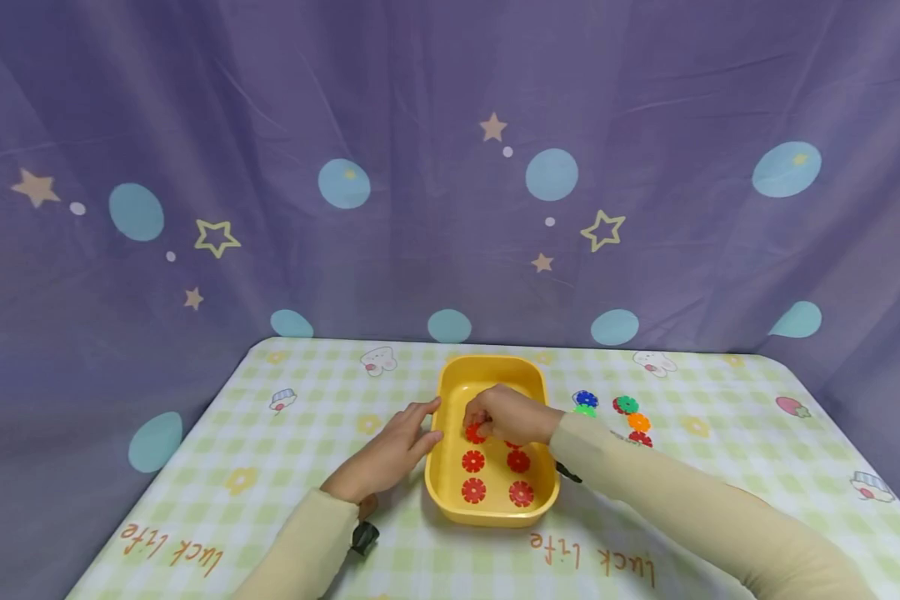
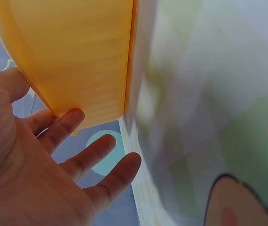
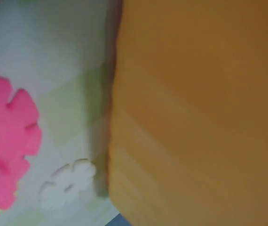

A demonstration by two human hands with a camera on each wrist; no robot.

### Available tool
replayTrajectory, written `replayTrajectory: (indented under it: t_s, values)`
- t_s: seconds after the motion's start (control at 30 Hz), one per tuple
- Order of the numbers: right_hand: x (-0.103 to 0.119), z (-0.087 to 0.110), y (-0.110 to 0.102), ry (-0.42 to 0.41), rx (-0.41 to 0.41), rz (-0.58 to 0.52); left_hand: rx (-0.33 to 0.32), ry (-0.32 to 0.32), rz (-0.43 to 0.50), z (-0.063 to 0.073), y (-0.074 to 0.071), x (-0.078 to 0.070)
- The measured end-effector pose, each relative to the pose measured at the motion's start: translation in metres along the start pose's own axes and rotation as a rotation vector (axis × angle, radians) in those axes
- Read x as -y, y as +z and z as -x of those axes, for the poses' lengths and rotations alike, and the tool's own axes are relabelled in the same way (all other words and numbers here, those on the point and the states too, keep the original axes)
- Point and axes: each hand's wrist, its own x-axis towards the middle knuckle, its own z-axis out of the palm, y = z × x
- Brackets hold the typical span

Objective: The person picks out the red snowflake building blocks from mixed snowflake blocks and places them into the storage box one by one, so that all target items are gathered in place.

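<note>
A yellow plastic tray [image 1: 492, 518] stands on the table, with several red notched flower discs [image 1: 473, 492] set out in two columns on its floor. My right hand [image 1: 512, 414] reaches into the tray over its right wall, fingers curled, and pinches a red flower disc [image 1: 476, 434] low over the floor in the left column. The fingers partly cover that disc. My left hand [image 1: 392, 450] rests against the tray's left rim with thumb and fingertips. In the left wrist view the left hand's [image 2: 54, 160] fingers are spread beside the tray wall [image 2: 77, 61].
Right of the tray lie more flower discs: blue [image 1: 587, 398], light green [image 1: 585, 411], dark green [image 1: 627, 404], orange [image 1: 638, 422] and red [image 1: 640, 438]. The right sleeve partly hides this group. A pink disc [image 3: 7, 146] lies close beside the tray wall [image 3: 200, 113] in the right wrist view.
</note>
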Motion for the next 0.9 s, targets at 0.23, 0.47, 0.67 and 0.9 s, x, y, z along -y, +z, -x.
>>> replayTrajectory:
  t_s: [0.23, 0.47, 0.67, 0.9]
  values:
    - [-0.004, 0.001, 0.005, 0.015, -0.012, 0.057, -0.002, 0.011, -0.020, 0.001, -0.002, -0.004]
    - [-0.005, 0.003, 0.008, 0.048, 0.008, 0.159, 0.002, 0.017, -0.006, 0.000, -0.002, -0.005]
    - [0.002, 0.015, -0.003, 0.044, -0.024, 0.125, 0.024, -0.007, -0.012, -0.001, 0.001, -0.003]
    - [0.003, 0.070, -0.059, -0.035, -0.284, 0.106, 0.002, -0.016, -0.014, -0.001, 0.000, -0.002]
